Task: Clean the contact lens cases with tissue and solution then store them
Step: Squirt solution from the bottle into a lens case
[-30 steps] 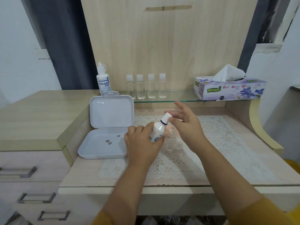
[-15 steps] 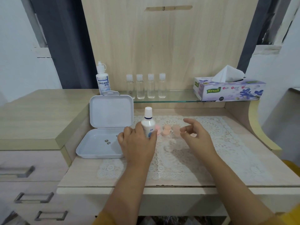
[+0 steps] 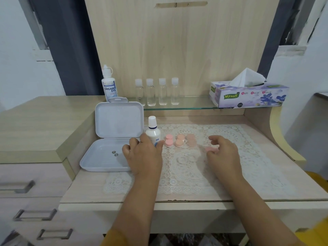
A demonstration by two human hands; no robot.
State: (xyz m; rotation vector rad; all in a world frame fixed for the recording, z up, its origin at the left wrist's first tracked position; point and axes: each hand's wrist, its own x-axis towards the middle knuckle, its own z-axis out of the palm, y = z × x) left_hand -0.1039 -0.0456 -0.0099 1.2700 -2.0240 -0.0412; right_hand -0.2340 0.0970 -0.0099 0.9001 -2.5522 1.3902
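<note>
My left hand [image 3: 143,155] grips a small white solution bottle [image 3: 153,132] with a blue collar, standing upright on the lace mat [image 3: 248,157]. Just right of it, three pink lens cases [image 3: 179,140] lie in a row. My right hand [image 3: 222,154] is low over the mat, right of the cases, with a small pink cap [image 3: 210,149] pinched at its fingertips. A clear lens case [image 3: 184,159] lies faintly visible on the mat between my hands. The tissue box [image 3: 248,95] sits on the glass shelf [image 3: 191,105] at the back right.
An open white storage box [image 3: 99,157] stands left of the bottle, lid up, with two small round things inside. A Dream Eye bottle [image 3: 109,86] and several small clear bottles [image 3: 156,93] line the back. Drawers are at the lower left.
My left hand tipped the bottle upright and set it down on the mat near the box. My right hand drew away to the right, uncovering the row of pink cases.
</note>
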